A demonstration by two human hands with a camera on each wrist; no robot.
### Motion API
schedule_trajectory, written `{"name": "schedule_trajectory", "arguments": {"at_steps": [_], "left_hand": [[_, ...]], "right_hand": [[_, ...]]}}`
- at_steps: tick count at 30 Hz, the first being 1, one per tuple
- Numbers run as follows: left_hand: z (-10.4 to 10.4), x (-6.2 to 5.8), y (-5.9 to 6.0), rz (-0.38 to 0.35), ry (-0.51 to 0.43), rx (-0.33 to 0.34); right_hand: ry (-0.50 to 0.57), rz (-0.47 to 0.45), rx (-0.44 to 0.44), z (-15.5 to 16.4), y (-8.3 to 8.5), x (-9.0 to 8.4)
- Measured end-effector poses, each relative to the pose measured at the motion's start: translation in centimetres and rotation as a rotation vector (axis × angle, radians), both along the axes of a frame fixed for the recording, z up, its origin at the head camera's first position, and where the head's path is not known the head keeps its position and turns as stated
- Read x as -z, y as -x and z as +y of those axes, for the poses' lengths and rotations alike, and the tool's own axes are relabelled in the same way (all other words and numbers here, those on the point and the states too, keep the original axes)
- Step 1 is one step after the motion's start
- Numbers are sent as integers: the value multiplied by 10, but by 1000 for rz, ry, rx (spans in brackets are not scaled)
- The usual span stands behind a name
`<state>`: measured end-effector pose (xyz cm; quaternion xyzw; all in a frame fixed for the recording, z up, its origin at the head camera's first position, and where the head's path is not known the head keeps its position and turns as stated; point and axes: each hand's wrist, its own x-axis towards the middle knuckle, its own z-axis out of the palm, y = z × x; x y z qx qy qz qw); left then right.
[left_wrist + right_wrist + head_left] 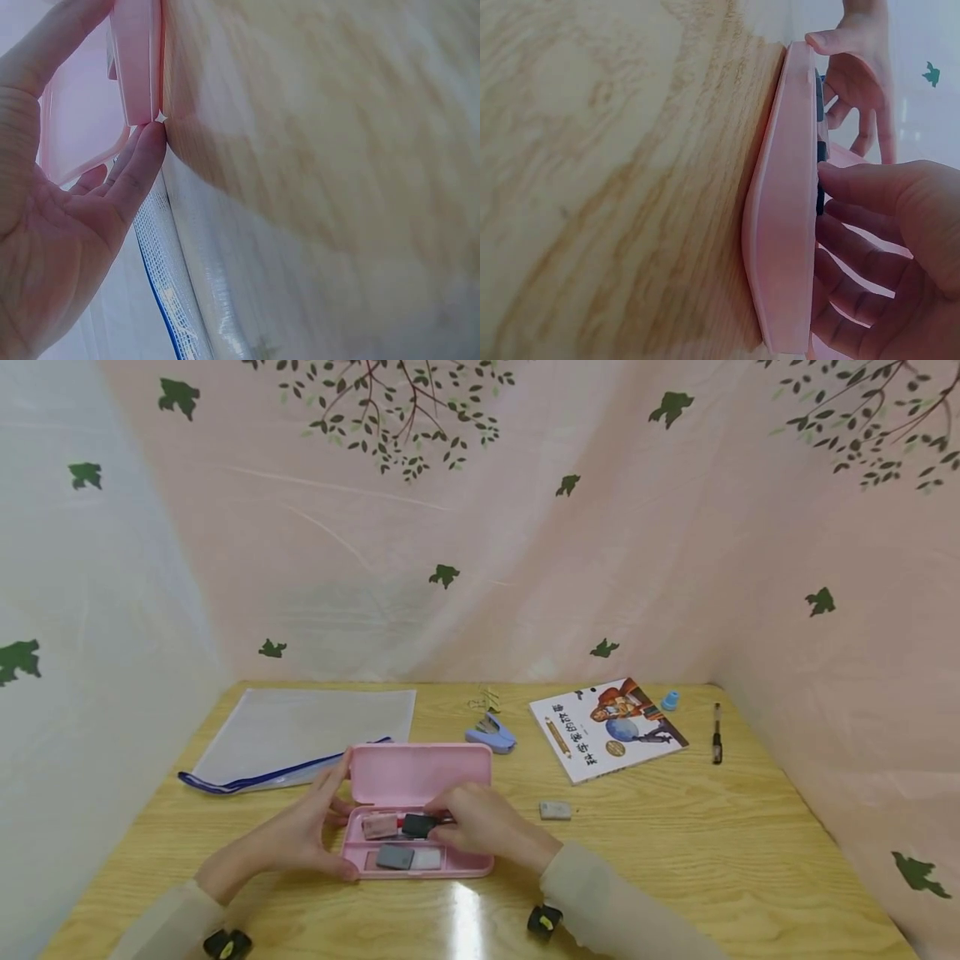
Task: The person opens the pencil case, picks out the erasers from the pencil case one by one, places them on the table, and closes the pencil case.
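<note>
An open pink pencil case (pixel 420 772) lies on the wooden table (pixel 675 843) with its lid tilted up behind the tray. Inside are a pinkish eraser (pixel 380 825), a grey eraser (pixel 395 857), a white eraser (pixel 428 858) and a black block (pixel 417 825). My left hand (pixel 330 810) rests against the case's left side, thumb at the front corner and straight fingers on the lid edge (pixel 135 67). My right hand (pixel 444 827) reaches into the tray and its curled fingertips (pixel 832 176) pinch the black block.
A clear zip pouch (pixel 300 735) with a blue zipper lies at the back left. Behind the case sit a blue stapler (pixel 491 735) and binder clips (pixel 486 699). To the right lie a book (pixel 607 727), a pen (pixel 717 735) and a small eraser (pixel 555 811). Curtains enclose the table.
</note>
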<state>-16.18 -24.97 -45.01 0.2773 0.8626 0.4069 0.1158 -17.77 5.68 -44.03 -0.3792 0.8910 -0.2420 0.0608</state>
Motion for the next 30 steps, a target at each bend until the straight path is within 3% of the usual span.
{"name": "schedule_trajectory", "arguments": {"at_steps": [11, 23, 30], "left_hand": [[2, 0, -1, -15, 25, -12], [0, -1, -1, -24, 17, -13], [-1, -1, 0, -15, 24, -8]], "right_hand": [[-19, 8, -18, 2, 3, 0], [72, 13, -20, 6, 9, 6], [129, -6, -18, 17, 6, -5]]}}
